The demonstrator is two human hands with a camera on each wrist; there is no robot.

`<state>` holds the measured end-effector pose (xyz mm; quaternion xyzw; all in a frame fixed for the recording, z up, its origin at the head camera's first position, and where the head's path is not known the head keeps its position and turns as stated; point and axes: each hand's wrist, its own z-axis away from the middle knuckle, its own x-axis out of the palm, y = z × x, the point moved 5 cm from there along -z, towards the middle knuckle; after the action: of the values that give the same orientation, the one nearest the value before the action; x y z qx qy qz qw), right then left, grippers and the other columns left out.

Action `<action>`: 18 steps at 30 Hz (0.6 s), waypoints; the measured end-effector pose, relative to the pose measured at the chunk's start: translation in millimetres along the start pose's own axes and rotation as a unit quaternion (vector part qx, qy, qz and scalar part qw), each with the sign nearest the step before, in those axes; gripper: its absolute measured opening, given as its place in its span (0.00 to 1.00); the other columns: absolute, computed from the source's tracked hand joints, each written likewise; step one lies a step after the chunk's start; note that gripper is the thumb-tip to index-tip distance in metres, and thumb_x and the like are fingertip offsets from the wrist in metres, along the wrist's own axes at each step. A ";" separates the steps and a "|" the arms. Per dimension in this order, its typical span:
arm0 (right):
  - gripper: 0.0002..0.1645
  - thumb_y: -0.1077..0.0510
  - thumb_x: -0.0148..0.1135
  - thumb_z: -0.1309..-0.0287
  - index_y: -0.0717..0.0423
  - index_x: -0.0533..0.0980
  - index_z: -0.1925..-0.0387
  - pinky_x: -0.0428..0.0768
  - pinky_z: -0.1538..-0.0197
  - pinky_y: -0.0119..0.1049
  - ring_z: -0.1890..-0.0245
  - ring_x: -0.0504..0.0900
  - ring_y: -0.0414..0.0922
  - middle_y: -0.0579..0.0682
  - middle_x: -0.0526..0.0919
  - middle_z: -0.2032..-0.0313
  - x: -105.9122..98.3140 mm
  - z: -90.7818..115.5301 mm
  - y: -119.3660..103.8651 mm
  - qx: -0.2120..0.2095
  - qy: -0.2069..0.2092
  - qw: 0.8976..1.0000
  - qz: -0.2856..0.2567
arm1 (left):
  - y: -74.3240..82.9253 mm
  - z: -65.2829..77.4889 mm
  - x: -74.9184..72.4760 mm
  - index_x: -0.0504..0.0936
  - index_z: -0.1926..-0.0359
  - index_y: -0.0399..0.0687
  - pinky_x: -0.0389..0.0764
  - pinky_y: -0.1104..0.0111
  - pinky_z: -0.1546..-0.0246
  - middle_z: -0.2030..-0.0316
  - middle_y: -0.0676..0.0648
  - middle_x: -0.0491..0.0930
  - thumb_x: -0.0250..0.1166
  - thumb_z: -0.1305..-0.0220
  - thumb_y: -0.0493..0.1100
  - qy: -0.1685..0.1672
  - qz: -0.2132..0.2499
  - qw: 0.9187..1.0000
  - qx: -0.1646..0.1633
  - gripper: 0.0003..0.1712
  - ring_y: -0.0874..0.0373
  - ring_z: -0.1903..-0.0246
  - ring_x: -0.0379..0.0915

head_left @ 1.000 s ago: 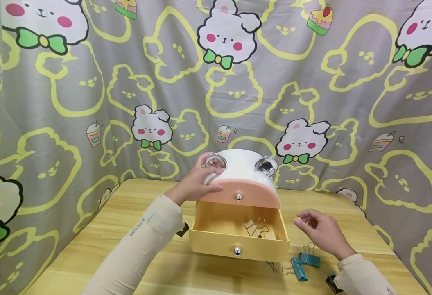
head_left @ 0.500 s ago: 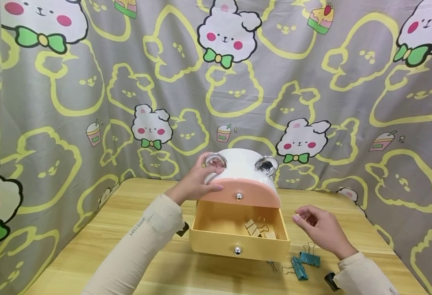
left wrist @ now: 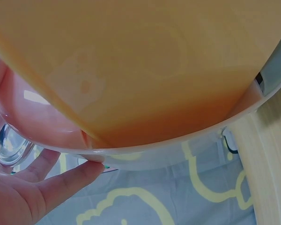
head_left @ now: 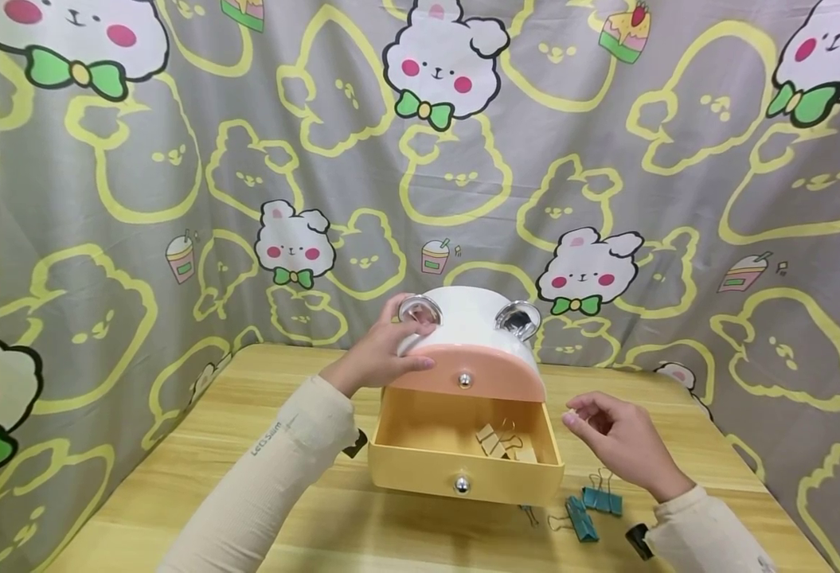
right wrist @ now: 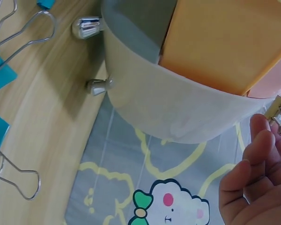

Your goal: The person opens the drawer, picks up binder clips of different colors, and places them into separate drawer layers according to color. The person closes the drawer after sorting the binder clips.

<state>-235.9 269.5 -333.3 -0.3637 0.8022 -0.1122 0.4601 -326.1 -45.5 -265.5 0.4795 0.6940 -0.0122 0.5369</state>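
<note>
A small desktop drawer box with a white domed top and two silver ring-like ears stands on the table. Its pink upper drawer is closed; the yellow lower drawer is pulled out, with several pale yellow binder clips at its right end. My left hand holds the box by its left ear, thumb against the pink front. Right of the open drawer, my right hand pinches a small yellow binder clip between thumb and fingertips, apart from the box. The clip is mostly hidden in the head view.
Teal binder clips lie on the wooden table at the drawer's front right, below my right hand. Another clip's wire handles show under the drawer front. A patterned curtain hangs close behind the table and at its sides.
My right hand has shifted slightly up and left, nearer the open drawer, still pinching the yellow binder clip. The left hand and the box have stayed in place.
</note>
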 end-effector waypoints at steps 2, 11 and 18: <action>0.05 0.59 0.68 0.42 0.55 0.81 0.64 0.71 0.78 0.31 0.82 0.70 0.36 0.38 0.78 0.76 -0.2 -0.7 -1.9 -0.004 0.001 1.000 -0.003 | 0.3 0.3 -0.2 0.81 0.45 0.42 0.58 0.50 0.35 0.29 0.37 0.47 0.75 0.46 0.45 0.000 0.000 1.000 0.001 0.28 0.46 0.31 0.46; 0.05 0.59 0.68 0.42 0.53 0.82 0.63 0.70 0.78 0.31 0.82 0.70 0.35 0.37 0.78 0.76 -1.9 -2.3 -10.3 -0.016 0.002 1.000 -0.005 | 1.5 -0.4 -0.2 0.82 0.46 0.41 0.58 0.51 0.35 0.30 0.38 0.47 0.74 0.46 0.46 0.001 -0.003 1.000 0.001 0.26 0.47 0.31 0.46; 0.05 0.61 0.68 0.43 0.52 0.82 0.63 0.70 0.79 0.31 0.83 0.70 0.35 0.36 0.77 0.77 -3.3 -4.2 -22.1 -0.032 0.000 0.999 -0.016 | 2.7 0.5 -0.3 0.82 0.46 0.41 0.58 0.50 0.35 0.30 0.37 0.47 0.75 0.46 0.44 0.003 0.003 1.000 0.004 0.26 0.46 0.31 0.47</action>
<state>-227.7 255.4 -317.4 -0.3908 0.7995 -0.0941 0.4464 -323.9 -44.5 -264.1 0.4840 0.6939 -0.0115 0.5331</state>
